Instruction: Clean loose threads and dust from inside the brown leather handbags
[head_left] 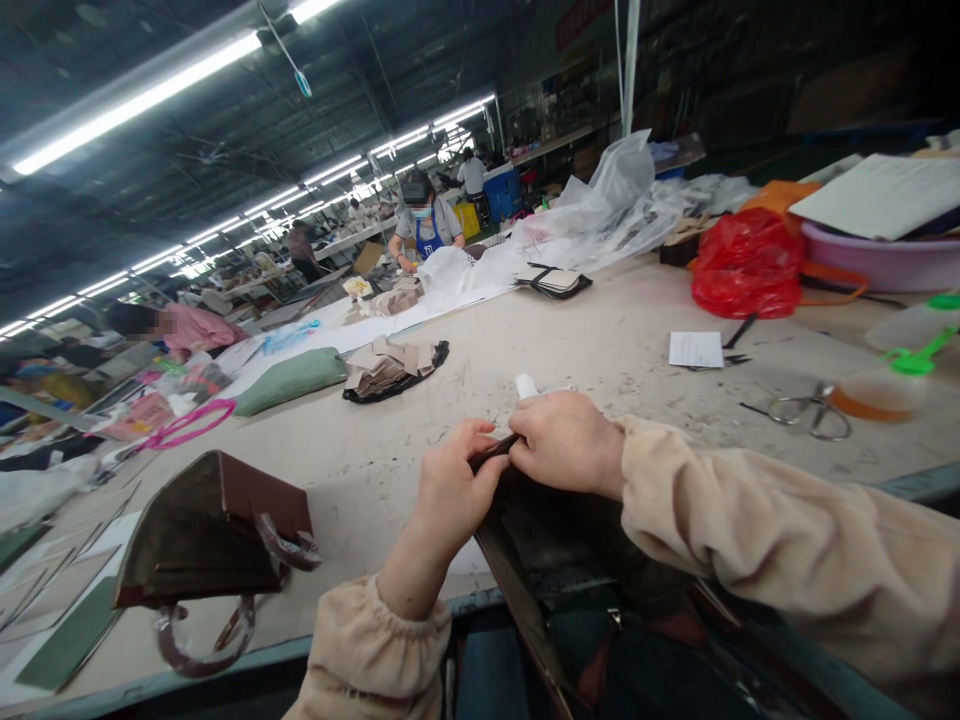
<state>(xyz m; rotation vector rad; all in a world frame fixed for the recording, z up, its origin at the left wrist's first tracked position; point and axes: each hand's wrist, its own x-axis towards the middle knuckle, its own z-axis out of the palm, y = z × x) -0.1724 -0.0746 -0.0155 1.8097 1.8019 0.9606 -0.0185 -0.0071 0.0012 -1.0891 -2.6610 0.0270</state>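
My left hand (457,490) and my right hand (566,440) meet over the table's front edge. Both are closed, pinching the upper edge of a dark brown leather bag piece (517,590) that hangs toward my lap. Much of it lies in shadow or behind my right forearm, so its full shape is hidden. Just beyond my right hand is a small white object (526,385), partly covered. To the left, a brown handbag (217,530) rests tipped over on the table, its handles wrapped in clear plastic.
Scissors (814,412), a bottle of amber liquid (877,395) and a white paper (695,349) lie to the right. Behind them are a red plastic bag (748,262) and a pink basin (877,258). A green cushion-like bundle (292,381) lies left. Co-workers (427,220) stand farther back.
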